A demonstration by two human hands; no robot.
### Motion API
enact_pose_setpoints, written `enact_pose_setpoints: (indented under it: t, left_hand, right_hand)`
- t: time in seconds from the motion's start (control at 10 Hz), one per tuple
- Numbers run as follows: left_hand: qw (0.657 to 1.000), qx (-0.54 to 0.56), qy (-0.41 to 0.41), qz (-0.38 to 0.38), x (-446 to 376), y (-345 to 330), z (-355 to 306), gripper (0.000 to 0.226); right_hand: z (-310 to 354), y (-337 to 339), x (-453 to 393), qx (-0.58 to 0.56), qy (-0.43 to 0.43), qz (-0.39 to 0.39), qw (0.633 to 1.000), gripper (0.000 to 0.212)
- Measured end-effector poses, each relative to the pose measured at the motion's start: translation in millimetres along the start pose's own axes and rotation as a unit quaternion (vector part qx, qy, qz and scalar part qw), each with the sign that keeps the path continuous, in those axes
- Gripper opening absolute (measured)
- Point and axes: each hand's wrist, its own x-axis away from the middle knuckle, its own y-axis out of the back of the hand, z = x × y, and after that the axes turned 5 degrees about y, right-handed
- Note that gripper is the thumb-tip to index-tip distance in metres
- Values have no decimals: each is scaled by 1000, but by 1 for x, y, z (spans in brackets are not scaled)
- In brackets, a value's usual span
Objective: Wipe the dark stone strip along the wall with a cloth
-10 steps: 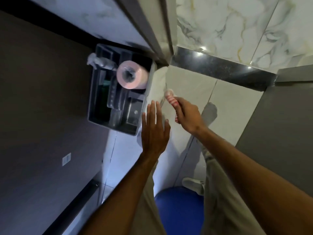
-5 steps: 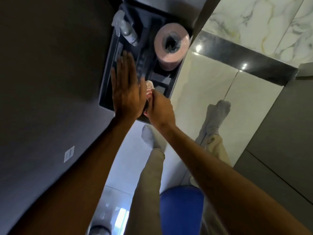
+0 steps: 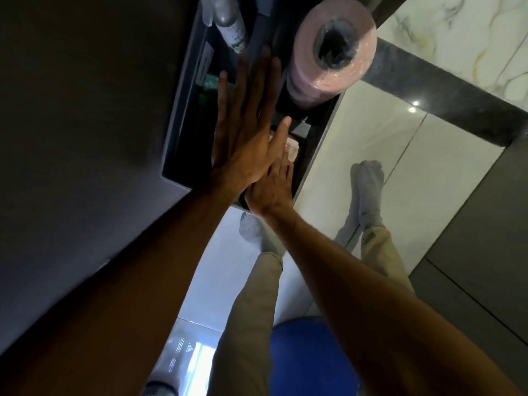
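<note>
While both hands are reaching into one dark caddy standing on the pale tiled floor, the left hand is lying flat and fully spread, all five fingers straight and apart, hovering over the caddy's middle compartments and holding nothing that can be seen. One right hand is sitting just below and partly under it, knuckles up, its fingers pointing down into a near compartment where one pale pink cloth is showing — whether those fingers are closed on the cloth or merely touching it cannot be told, since the left thumb is covering them. One pink roll with a dark hollow core is standing upright in the caddy's far right corner, and one spray bottle is leaning at the far left. One dark stone strip is running along the foot of the marble wall, well apart from both hands and catching two small light reflections. Two feet in grey socks are standing on the tiles — one near the caddy's corner, one further right — and one blue rounded object is sitting at the bottom edge.
</note>
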Motion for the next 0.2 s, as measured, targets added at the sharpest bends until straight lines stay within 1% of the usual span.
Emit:
enact_pose_setpoints:
  t: [0.1, 0.2]
  left_hand:
    - [999, 31, 9, 44, -3, 23, 5, 88]
    - [996, 57, 63, 36, 12, 78, -11, 87]
  right_hand:
    - [14, 30, 14, -73, 8, 34, 997, 71]
    - [14, 98, 93, -45, 75, 43, 995, 38]
